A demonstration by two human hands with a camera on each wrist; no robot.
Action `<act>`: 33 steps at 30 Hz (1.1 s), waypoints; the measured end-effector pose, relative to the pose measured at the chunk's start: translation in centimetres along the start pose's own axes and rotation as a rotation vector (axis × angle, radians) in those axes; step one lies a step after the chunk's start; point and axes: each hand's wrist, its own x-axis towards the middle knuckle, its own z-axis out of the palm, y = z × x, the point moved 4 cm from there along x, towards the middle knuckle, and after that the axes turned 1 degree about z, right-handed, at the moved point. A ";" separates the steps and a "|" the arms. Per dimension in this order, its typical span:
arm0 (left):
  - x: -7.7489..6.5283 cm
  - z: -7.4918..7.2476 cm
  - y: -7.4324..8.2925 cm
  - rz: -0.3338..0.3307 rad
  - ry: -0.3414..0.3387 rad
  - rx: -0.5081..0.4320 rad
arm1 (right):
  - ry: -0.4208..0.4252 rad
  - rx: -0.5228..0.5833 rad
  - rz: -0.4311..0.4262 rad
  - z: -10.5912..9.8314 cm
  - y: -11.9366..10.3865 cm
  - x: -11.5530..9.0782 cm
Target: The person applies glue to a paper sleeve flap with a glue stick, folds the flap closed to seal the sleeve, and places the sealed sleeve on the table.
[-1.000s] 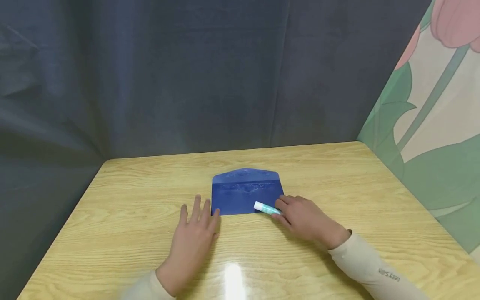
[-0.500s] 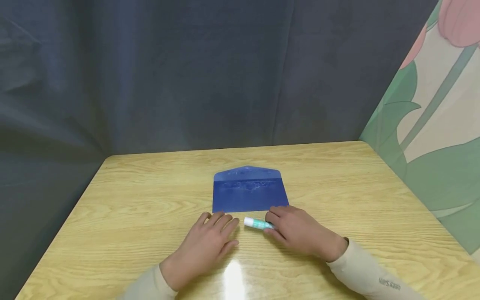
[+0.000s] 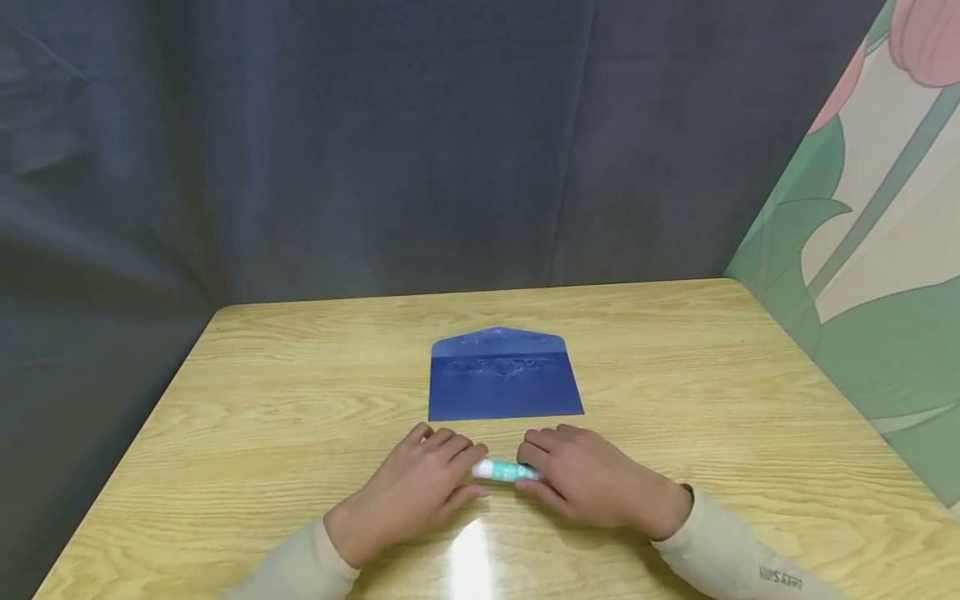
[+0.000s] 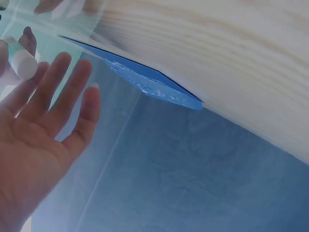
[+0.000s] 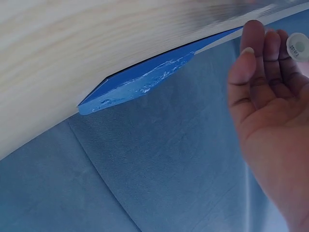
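My right hand (image 3: pixel 588 477) grips a glue stick (image 3: pixel 506 472) with a white cap and a green-and-white label, its cap pointing left. In the right wrist view the stick's round white end (image 5: pixel 298 47) shows beside the curled fingers. My left hand (image 3: pixel 420 475) is at the cap, which lies in the gap between its thumb and forefinger. The left wrist view has that hand's fingers (image 4: pixel 58 92) spread and loosely bent near the white cap (image 4: pixel 23 65). Beyond both hands, a blue envelope (image 3: pixel 502 390) lies with its flap opened away from me, whitish glue smears along flap and upper body.
The wood-grain table (image 3: pixel 300 375) extends around the envelope, with a light reflection near the front. A dark curtain (image 3: pixel 390 150) hangs behind and to the left. A wall with painted tulips (image 3: pixel 892 333) stands at the right.
The right hand has drawn the glue stick back off the envelope toward me. My left hand has left the envelope's lower left corner and moved right, to the cap.
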 end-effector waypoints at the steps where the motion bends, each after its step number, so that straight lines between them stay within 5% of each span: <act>1: 0.1 0.0 0.0 0.005 -0.006 -0.017 | 0.000 0.004 0.003 0.0 0.0 0.0; 10: 0.4 0.2 0.7 0.035 -0.005 -0.023 | 0.018 0.041 0.017 -0.1 -0.1 -0.1; 23: 1.0 -0.9 1.1 0.080 0.176 -0.051 | 0.082 0.083 0.028 -0.8 -0.1 0.6; 33: 1.1 -1.2 1.1 0.075 0.178 -0.082 | 0.153 0.133 -0.005 -0.9 -0.7 0.8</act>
